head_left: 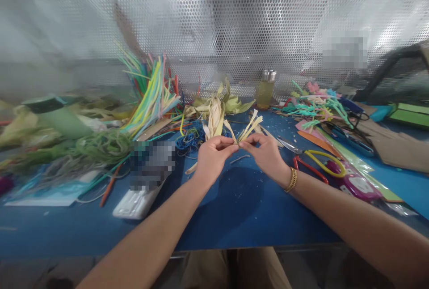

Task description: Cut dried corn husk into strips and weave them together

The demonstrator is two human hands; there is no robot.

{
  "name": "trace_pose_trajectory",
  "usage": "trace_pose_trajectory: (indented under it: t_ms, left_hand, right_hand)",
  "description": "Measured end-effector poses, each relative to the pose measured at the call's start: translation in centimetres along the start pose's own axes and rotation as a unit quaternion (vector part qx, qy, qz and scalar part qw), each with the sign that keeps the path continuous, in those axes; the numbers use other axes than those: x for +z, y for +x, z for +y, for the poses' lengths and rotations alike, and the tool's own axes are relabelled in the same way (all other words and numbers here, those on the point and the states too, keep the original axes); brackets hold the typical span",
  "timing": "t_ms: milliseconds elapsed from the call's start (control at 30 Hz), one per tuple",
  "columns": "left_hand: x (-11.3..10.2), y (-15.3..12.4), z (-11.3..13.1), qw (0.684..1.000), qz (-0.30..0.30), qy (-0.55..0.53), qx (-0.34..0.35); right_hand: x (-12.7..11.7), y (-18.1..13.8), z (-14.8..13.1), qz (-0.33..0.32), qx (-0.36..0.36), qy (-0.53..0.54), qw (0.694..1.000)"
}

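Both my hands meet above the middle of the blue table (234, 208). My left hand (212, 157) and my right hand (266, 155) pinch the base of a small bundle of pale dried husk strips (248, 129), whose ends fan up and away from me. The fingers of both hands are closed on it, fingertips almost touching. A gold bracelet sits on my right wrist. Behind the bundle lies a pile of dried corn husks (216, 110).
Coloured plastic strips (152, 94) stand at the left, a green tangle (100, 146) beside them. Blue rubber bands (189, 139), a yellow bottle (266, 90), yellow-handled scissors (318, 157), red pliers and teal pieces (315, 108) lie around. A perforated metal screen (234, 25) backs the table.
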State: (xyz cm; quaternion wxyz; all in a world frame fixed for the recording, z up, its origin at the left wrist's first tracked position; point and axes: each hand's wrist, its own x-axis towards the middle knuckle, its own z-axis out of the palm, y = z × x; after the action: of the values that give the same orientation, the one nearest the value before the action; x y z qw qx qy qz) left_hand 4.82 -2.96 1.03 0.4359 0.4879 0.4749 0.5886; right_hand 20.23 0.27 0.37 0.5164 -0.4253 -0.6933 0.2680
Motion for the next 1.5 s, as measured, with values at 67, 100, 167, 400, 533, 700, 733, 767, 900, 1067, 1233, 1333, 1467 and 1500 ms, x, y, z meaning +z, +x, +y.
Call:
trace_pose_trajectory:
  t_ms: [67, 100, 167, 400, 533, 700, 733, 767, 900, 1067, 1233, 1333, 1467, 1500]
  left_hand:
    - [-0.1, 0.0, 0.1, 0.999, 0.002, 0.035, 0.017]
    - [-0.1, 0.0, 0.1, 0.998, 0.006, 0.050, 0.024]
    - [-0.1, 0.0, 0.1, 0.997, 0.014, 0.071, 0.031]
    - [-0.7, 0.6, 0.2, 1.000, 0.018, 0.007, -0.018]
    - [-1.3, 1.0, 0.4, 0.999, 0.021, 0.045, -0.016]
    - [-1.5, 1.0, 0.3, 0.996, -0.025, 0.090, 0.003]
    - [-1.5, 1.0, 0.3, 0.995, -0.035, 0.094, 0.002]
    - [-1.5, 1.0, 0.3, 0.994, -0.046, 0.098, 0.001]
    - [-1.4, 0.9, 0.5, 0.993, -0.093, 0.073, -0.016]
    - [-1.2, 0.7, 0.6, 0.989, -0.138, 0.037, -0.026]
    - [-1.0, 0.6, 0.7, 0.989, -0.143, 0.016, -0.044]
    - [-0.9, 0.6, 0.8, 0.987, -0.150, 0.001, -0.054]
    - [-1.0, 0.6, 0.8, 0.985, -0.162, -0.001, -0.062]
    - [-1.0, 0.6, 0.8, 0.984, -0.168, 0.000, -0.062]
  right_hand:
    - [0.2, -0.2, -0.2, 0.007, 0.022, 0.011, 1.000]
    - [0.3, -0.3, -0.3, 0.009, 0.033, 0.020, 0.999]
    - [0.6, -0.5, -0.4, 0.004, 0.056, 0.046, 0.997]
    - [-0.8, 0.6, 0.0, 0.044, 0.051, 0.051, 0.996]
    - [-3.0, 1.2, -1.0, 0.203, -0.148, -0.187, 0.950]
    - [-3.1, 0.7, -1.9, -0.033, -0.267, -0.279, 0.922]
    - [-2.9, 0.6, -1.8, -0.066, -0.263, -0.278, 0.922]
    - [-2.6, 0.5, -1.6, -0.087, -0.253, -0.278, 0.923]
    - [-1.8, 0.2, -1.1, -0.097, -0.188, -0.271, 0.939]
    - [-1.6, 0.2, -1.2, -0.092, -0.131, -0.216, 0.963]
    - [-1.7, 0.4, -0.8, -0.130, -0.042, -0.090, 0.987]
    - [-1.8, 0.4, -0.6, -0.131, -0.023, -0.079, 0.988]
    - [-1.9, 0.4, -0.8, -0.136, -0.017, -0.084, 0.987]
    - [-1.9, 0.4, -0.8, -0.137, -0.016, -0.085, 0.987]
